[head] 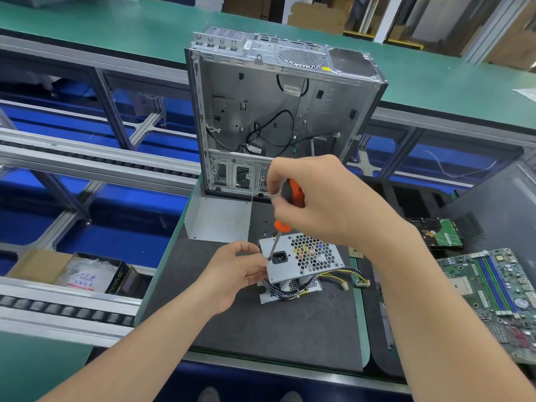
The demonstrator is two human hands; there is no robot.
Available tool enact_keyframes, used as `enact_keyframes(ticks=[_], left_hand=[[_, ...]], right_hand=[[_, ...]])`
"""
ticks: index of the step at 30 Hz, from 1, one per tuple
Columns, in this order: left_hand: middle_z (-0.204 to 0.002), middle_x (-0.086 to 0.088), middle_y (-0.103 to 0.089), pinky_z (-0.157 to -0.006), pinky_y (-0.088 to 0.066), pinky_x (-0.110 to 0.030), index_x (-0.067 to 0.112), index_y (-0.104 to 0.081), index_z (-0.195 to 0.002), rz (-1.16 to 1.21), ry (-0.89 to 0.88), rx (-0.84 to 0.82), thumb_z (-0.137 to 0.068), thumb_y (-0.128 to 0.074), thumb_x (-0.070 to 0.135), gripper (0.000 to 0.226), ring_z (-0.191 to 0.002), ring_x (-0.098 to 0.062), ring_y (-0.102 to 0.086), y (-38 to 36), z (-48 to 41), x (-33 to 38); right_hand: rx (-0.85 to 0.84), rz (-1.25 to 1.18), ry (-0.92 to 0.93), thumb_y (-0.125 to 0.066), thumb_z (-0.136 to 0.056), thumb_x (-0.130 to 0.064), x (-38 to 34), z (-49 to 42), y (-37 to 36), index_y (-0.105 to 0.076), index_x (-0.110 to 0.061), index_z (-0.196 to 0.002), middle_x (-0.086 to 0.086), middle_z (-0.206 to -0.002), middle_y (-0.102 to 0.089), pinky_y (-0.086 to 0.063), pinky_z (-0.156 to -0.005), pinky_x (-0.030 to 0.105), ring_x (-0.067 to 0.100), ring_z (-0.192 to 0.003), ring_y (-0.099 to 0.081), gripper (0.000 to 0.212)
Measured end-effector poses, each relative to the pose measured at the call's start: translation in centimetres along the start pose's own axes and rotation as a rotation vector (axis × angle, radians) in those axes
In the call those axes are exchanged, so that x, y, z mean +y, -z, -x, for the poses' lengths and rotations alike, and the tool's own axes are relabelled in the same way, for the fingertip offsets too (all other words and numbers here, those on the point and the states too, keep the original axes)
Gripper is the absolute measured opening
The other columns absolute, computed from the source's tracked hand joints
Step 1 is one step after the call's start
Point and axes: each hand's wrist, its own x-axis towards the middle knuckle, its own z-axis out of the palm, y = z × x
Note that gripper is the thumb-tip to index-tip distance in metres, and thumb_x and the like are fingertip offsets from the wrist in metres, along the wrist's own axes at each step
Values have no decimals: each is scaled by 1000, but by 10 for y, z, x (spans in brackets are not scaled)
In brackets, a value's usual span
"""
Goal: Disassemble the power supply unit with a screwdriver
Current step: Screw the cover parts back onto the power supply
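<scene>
Power supply unit, a silver-grey metal box with a honeycomb vent and a black mains socket on its upturned face, is sitting on the dark grey foam mat that is covering the green surface. It is lying near the middle of the mat, in front of the open grey metal computer case, which is standing upright at the mat's far edge. A bundle of black, yellow and purple wires is spilling from the unit's near side and trailing off to the right.

I am steadying the unit with my left hand, thumb over the top edge and fingers curled against its left side. My right hand is gripping the orange-and-black-handled screwdriver from above, fingers wrapped round the handle. The thin metal shaft is slanting down and to the left, its tip touching the face just left of the black socket. I cannot tell whether the tip is sitting in a screw head.

A flat grey metal panel is lying on the mat beside the case's base. To my right, a green motherboard is lying flat, with a hard drive showing its green circuit board just beyond it. Off to the left, a cardboard box holding clear plastic bags is resting by a roller track.
</scene>
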Motion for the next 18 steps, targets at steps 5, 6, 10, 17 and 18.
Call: enact_keyframes(ticks=[5, 6, 10, 17, 18], left_hand=[[-101, -21, -79, -89, -63, -38, 6, -59, -105, 9, 0, -7, -90, -72, -6, 24, -71, -21, -74, 1, -1, -1], [-100, -21, -79, -89, -63, -38, 6, -59, -105, 9, -1, -11, -89, -72, -6, 24, -70, -21, -74, 0, -1, -1], [-100, -20, -79, -85, -63, -35, 7, -59, -104, 17, 2, -17, -89, -72, -6, 24, -76, -23, -75, 1, -2, -2], [-101, -20, -79, -83, -63, -35, 7, -59, -104, 13, 10, -12, -89, -73, -5, 24, -79, -26, -75, 1, -3, -2], [-101, -20, -79, -84, -63, -36, 7, -59, -103, 10, 7, -13, -89, -73, -5, 23, -81, -27, -75, 1, -3, -2]], right_hand=[[13, 65, -45, -65, -88, -34, -3, 2, -1, -53, -26, -93, -10, -72, -57, -52, -68, 40, 17, -73, -57, 15], [56, 100, -59, -63, -94, -44, -2, 1, -3, -54, -27, -89, -11, -66, -55, -52, -65, 38, 13, -68, -56, 20], [21, 28, -53, -65, -92, -27, 0, 2, 0, -62, -24, -90, -12, -66, -58, -51, -67, 36, 6, -69, -54, 4], [58, 62, -92, -63, -95, -40, 2, 1, -3, -57, -25, -88, -12, -62, -60, -52, -65, 36, 7, -65, -55, 18], [56, 43, -83, -64, -96, -35, 3, 1, -3, -59, -24, -89, -12, -62, -60, -51, -64, 35, 6, -64, -55, 14]])
